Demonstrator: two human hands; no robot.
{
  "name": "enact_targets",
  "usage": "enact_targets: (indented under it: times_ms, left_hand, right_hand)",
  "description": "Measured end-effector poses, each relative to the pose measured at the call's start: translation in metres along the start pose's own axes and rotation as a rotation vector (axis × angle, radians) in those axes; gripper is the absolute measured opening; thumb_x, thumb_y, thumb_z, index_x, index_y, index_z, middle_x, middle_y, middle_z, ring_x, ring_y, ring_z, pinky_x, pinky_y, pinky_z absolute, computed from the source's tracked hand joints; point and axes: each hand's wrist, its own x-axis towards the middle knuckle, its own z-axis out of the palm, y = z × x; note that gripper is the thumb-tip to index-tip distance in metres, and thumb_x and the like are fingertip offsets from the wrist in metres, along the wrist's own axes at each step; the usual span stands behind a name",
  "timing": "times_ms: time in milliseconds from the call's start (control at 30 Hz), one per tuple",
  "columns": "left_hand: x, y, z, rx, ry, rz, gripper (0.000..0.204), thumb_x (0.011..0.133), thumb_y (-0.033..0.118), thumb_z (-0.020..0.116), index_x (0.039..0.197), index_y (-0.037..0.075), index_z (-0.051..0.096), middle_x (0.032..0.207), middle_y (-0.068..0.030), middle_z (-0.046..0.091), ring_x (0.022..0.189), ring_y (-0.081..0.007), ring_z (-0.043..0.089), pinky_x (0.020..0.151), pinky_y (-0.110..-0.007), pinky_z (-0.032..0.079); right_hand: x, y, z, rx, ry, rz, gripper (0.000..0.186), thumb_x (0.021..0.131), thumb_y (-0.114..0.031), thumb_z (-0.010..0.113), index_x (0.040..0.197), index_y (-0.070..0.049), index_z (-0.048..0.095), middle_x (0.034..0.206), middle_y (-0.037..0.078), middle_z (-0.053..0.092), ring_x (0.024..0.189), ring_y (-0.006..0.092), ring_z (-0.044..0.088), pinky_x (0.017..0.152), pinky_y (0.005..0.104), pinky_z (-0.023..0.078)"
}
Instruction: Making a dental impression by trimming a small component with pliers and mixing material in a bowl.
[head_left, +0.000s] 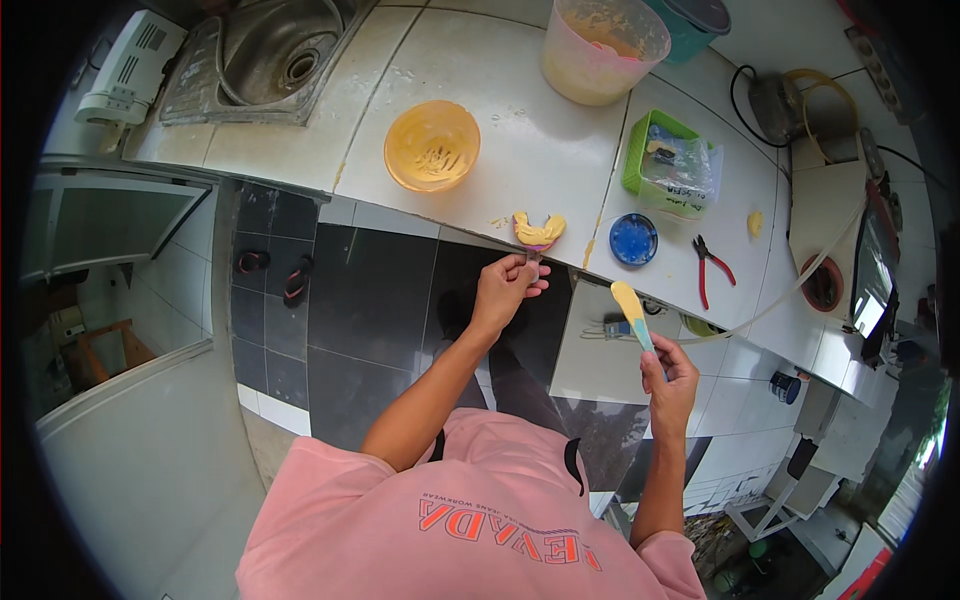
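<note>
My left hand (pixel 507 297) pinches the handle of a dental impression tray (pixel 538 232) at the counter's front edge. Yellow paste fills the horseshoe-shaped tray, and a purple rim shows below it. Off to the right, my right hand (pixel 670 378) grips a spatula (pixel 632 312) by its teal lower part. Its upper blade is coated with the same yellow paste and points up and left, apart from the tray. Beyond the tray, an orange mixing bowl (pixel 432 146) stands on the counter with yellow smears inside.
Red-handled pliers (pixel 708 272) lie beside a round blue lid (pixel 633 240). A green basket (pixel 640 152) holds plastic-bagged items. Farther back stands a pink translucent bucket (pixel 600 60). A steel sink (pixel 285 62) is set into the counter at the far left.
</note>
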Motion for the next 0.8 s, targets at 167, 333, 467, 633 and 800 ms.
enact_targets:
  times_ms: [167,333,467,633,800]
  left_hand:
    - [-0.017,0.008,-0.024,-0.144,0.264,0.014,0.035,0.101,0.032,0.048,0.106,-0.001,0.06,0.085,-0.0044,0.063,0.077,-0.0126,0.063,0.07,-0.025,0.053]
    - [-0.002,0.07,-0.092,-0.868,-0.099,-0.15,0.079,0.098,0.061,0.03,0.127,-0.01,0.049,0.113,-0.0206,0.061,0.102,-0.0252,0.062,0.088,-0.034,0.052]
    - [0.021,0.12,-0.101,-1.024,-0.155,-0.31,0.098,0.091,0.074,0.023,0.136,-0.011,0.039,0.135,-0.0275,0.047,0.125,-0.0362,0.05,0.104,-0.043,0.044]
    - [0.06,0.129,-0.109,-0.988,-0.346,-0.397,0.088,0.087,0.079,0.029,0.141,0.012,0.043,0.136,-0.0225,0.048,0.123,-0.0378,0.05,0.102,-0.052,0.043]
    - [0.075,0.129,-0.13,-1.16,-0.825,-0.318,0.066,0.086,0.046,0.057,0.138,0.008,0.046,0.139,-0.0146,0.049,0.129,-0.0325,0.046,0.106,-0.051,0.04]
  right_hand:
    - [0.004,-0.008,0.006,0.092,-0.057,-0.019,0.028,0.098,-0.018,0.057,0.117,0.002,0.063,0.072,-0.001,0.056,0.053,0.0017,0.039,0.047,0.0176,0.029]
    - [0.01,-0.048,0.031,0.115,-0.153,0.001,0.039,0.104,-0.031,0.045,0.116,0.001,0.063,0.067,0.001,0.055,0.05,0.0025,0.038,0.046,0.0175,0.03]
    - [0.017,-0.071,0.053,0.212,-0.268,0.023,0.041,0.104,-0.033,0.043,0.117,0.001,0.061,0.065,0.003,0.057,0.048,0.0034,0.039,0.045,0.0177,0.031]
    - [0.025,-0.097,0.081,0.088,-0.266,-0.048,0.031,0.103,-0.024,0.049,0.115,0.002,0.061,0.068,0.005,0.062,0.047,0.0027,0.039,0.044,0.0187,0.031]
    - [0.041,-0.122,0.136,-0.172,-0.242,-0.154,0.021,0.096,-0.009,0.056,0.113,0.001,0.064,0.071,0.006,0.065,0.049,0.0053,0.046,0.047,0.0227,0.036]
